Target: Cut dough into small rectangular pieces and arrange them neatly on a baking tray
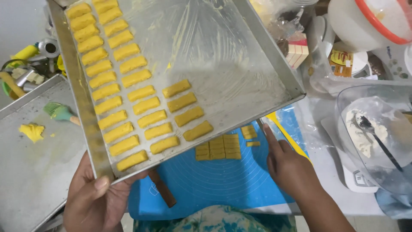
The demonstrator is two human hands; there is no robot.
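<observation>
Baking tray, tilted above the surface, is gripped at its near corner by our left hand, fingers closed around the rim. Our right hand rests on the blue mat, fingers loosely extended, gripping nothing. Yellow dough sticks sit in rows on the tray; cut pieces lie on the mat beyond.

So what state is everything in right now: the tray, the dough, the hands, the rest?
Tray: tilted, lifted off the mat, greased, partly filled.
Dough sticks: in three rows on the tray.
Cut dough: on the blue mat, not yet on the tray.
Left hand: gripping the tray's corner.
Right hand: touching the tray's lower edge.
Brush: lying on a second tray.
Bowl: holds flour and a spoon.
</observation>
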